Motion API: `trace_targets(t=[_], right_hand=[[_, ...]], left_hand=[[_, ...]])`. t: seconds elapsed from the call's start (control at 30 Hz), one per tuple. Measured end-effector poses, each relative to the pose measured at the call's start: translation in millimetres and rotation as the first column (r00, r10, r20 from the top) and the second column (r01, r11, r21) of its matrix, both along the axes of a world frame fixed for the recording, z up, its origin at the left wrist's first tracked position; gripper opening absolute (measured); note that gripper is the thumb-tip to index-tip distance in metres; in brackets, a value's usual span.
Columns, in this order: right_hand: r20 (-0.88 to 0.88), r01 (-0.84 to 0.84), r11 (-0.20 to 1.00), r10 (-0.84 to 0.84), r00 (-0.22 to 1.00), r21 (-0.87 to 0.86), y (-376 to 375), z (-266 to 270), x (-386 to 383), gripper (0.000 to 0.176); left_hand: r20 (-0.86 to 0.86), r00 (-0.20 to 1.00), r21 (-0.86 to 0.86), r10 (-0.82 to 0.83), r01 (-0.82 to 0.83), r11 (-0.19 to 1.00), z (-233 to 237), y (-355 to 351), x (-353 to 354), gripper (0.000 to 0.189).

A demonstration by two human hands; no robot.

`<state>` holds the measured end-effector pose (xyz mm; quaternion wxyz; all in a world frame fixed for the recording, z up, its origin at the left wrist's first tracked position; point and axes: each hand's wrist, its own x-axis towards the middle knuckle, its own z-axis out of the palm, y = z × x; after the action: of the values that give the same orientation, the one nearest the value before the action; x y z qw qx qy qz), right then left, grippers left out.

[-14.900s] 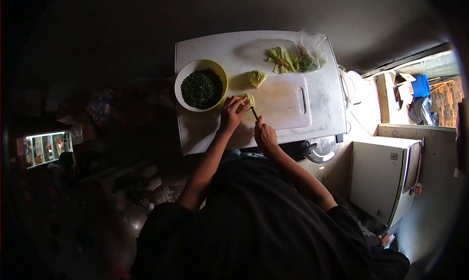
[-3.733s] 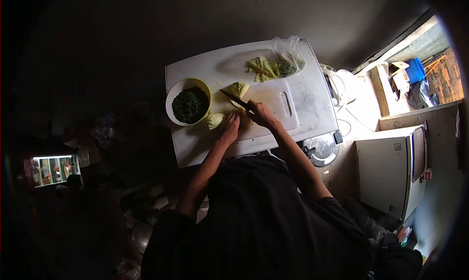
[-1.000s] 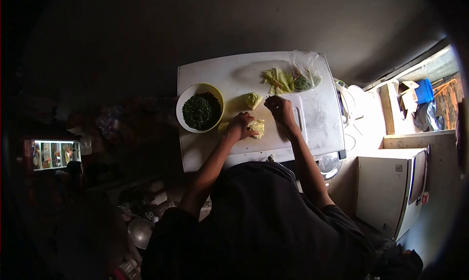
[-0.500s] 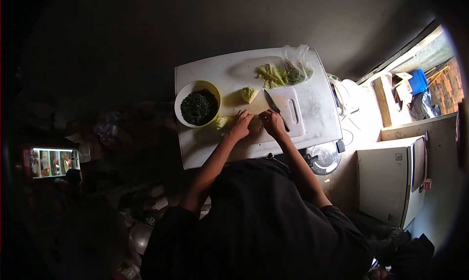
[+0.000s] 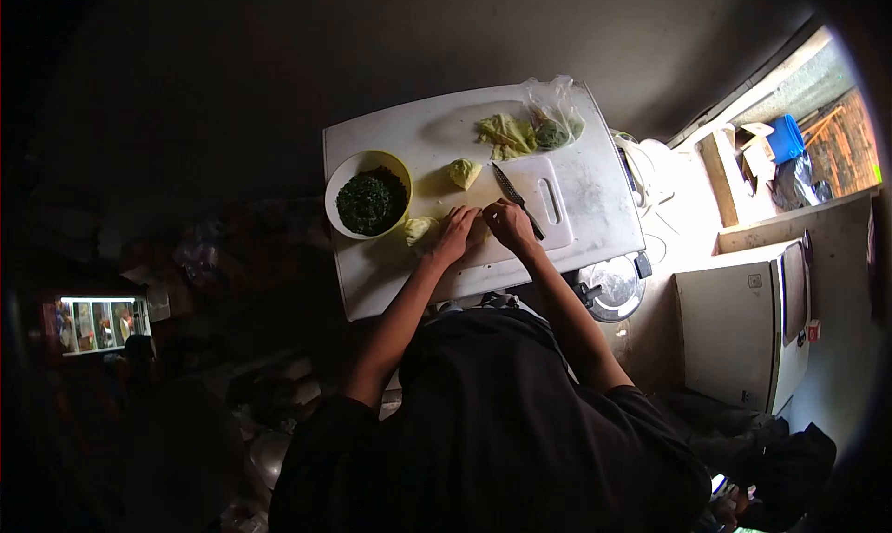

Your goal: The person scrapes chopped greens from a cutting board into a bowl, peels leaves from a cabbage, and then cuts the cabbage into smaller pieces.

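Observation:
My left hand (image 5: pixel 455 233) is over the near left part of a white cutting board (image 5: pixel 536 172), fingers curled. Close beside it, my right hand (image 5: pixel 509 224) bends its fingers toward the left. Something pale shows in the gap between them, too small and shaded to name. A knife (image 5: pixel 507 185) with a dark handle lies on the board beside my right hand. A cabbage chunk (image 5: pixel 464 173) sits beyond my hands. Another pale green cabbage piece (image 5: pixel 420 229) lies left of my left hand, near a bowl (image 5: pixel 338 182) of finely chopped dark greens (image 5: pixel 372 201).
On the far side of the white table (image 5: pixel 609 212) lie loose cabbage leaves (image 5: pixel 506 136) and a clear plastic bag (image 5: pixel 560 104) with greenery in it. A round appliance with a clear lid (image 5: pixel 615 289) stands below the right edge. A white fridge (image 5: pixel 725 330) is farther right.
The whole view has shifted slightly, so the table appears a little farther left and up. Both hands stay close together over the board, with little visible change in their fingers.

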<state>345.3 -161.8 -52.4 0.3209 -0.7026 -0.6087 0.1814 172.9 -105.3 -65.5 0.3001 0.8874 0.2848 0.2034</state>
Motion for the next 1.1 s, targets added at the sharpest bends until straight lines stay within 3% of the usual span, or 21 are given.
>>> trace_targets(t=[0.17,0.27,0.4,0.47,0.5,0.57,0.6,0.63,0.67,0.8,0.87,1.0,1.1], right_hand=[[-0.072,0.112,0.993,-0.11,0.991,0.031,2,-14,-2,0.014],[-0.075,0.129,0.991,-0.132,0.988,-0.043,3,-13,-2,0.016],[-0.182,0.092,0.996,-0.091,0.979,0.002,-10,2,9,0.014],[-0.097,0.268,0.956,-0.258,0.961,0.116,-17,6,18,0.014],[0.069,0.289,0.956,-0.291,0.954,0.048,-18,10,26,0.011],[0.147,0.345,0.893,-0.397,0.906,0.289,-31,18,37,0.024],[0.146,0.348,0.892,-0.4,0.905,0.289,-34,14,43,0.024],[0.196,0.379,0.907,-0.411,0.89,0.182,-37,9,47,0.032],[0.245,0.41,0.909,-0.415,0.876,0.075,-40,5,51,0.042],[0.223,0.332,0.928,-0.364,0.905,0.167,-40,-31,61,0.048],[0.045,0.319,0.943,-0.324,0.945,0.091,-42,-37,59,0.044],[0.053,0.278,0.96,-0.278,0.959,0.007,-45,-26,53,0.04],[0.069,0.208,0.972,-0.216,0.974,0.11,-44,-32,56,0.031]], left_hand=[[-0.043,0.997,0.094,-0.06,0.064,0.994,1,3,-5,0.055],[-0.02,0.998,0.139,-0.064,0.067,0.988,-1,3,-5,0.055],[-0.044,0.994,0.16,-0.098,0.104,0.982,4,3,-6,0.056],[-0.051,0.992,0.16,-0.114,0.121,0.98,5,4,-5,0.055],[-0.052,0.992,0.158,-0.115,0.122,0.98,7,3,-4,0.055],[-0.067,0.992,0.135,-0.109,0.117,0.984,11,1,-1,0.05],[-0.069,0.991,0.134,-0.112,0.121,0.984,13,1,0,0.05],[-0.079,0.991,0.108,-0.11,0.118,0.987,16,1,0,0.05],[-0.089,0.99,0.083,-0.107,0.115,0.99,18,1,1,0.051],[-0.098,0.994,0.073,-0.058,0.065,0.995,10,0,7,0.052],[-0.084,0.996,0.042,0.024,-0.02,0.999,7,-2,10,0.053],[-0.044,0.996,0.04,0.081,-0.079,0.996,-1,-5,18,0.058],[0.015,0.996,0.131,0.089,-0.09,0.987,-1,-8,21,0.06]])
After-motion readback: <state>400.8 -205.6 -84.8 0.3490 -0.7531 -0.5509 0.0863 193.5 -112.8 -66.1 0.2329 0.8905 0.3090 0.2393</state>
